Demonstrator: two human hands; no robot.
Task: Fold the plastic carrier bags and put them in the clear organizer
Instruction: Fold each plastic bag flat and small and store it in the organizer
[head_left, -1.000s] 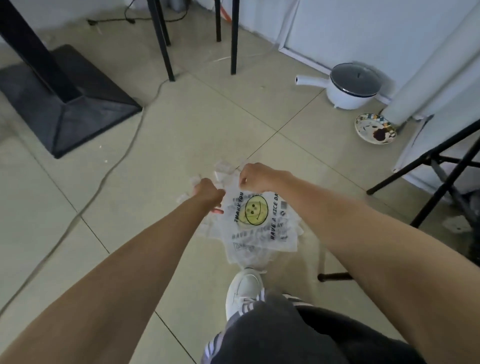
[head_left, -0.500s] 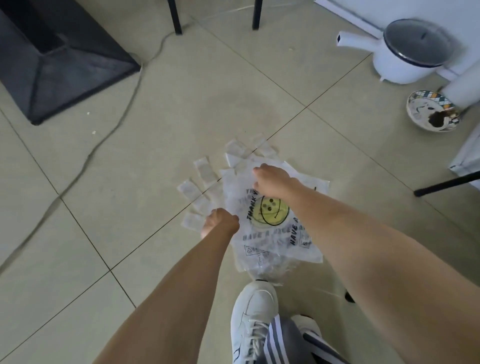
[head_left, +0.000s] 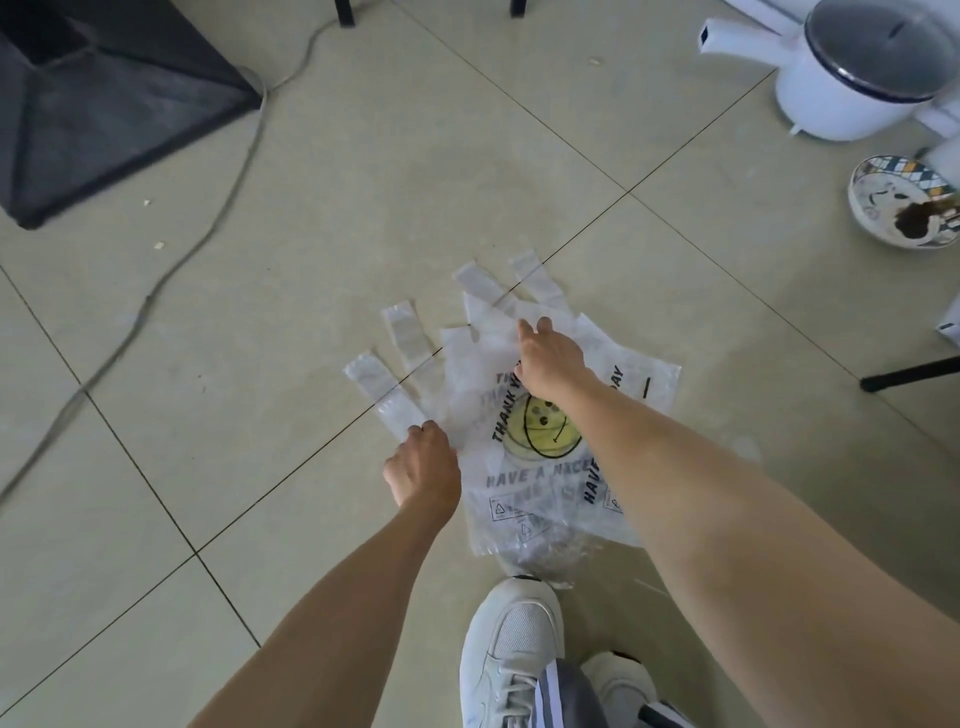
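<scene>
Several clear printed plastic carrier bags (head_left: 524, 415) lie fanned under 2 hands: left hand (head_left: 423, 467) pinches a handle, right hand (head_left: 550, 358) presses flat, fingers straight.

Right forearm (head_left: 675, 467) is covering part of the carrier bags (head_left: 524, 410) print; white pot (head_left: 872, 67) and patterned bowl (head_left: 904, 202) are running off frame.

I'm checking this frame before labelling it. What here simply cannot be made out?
- Head view: how many carrier bags lie stacked; the clear layers overlap and their print runs together.
- The right hand and forearm cover part of the lettering and smiley.
- What the left hand does at the bags' edge; its fingertips are hidden under the hand.
- The clear organizer: not in view.
- The white pot is cut off by the top edge.
</scene>
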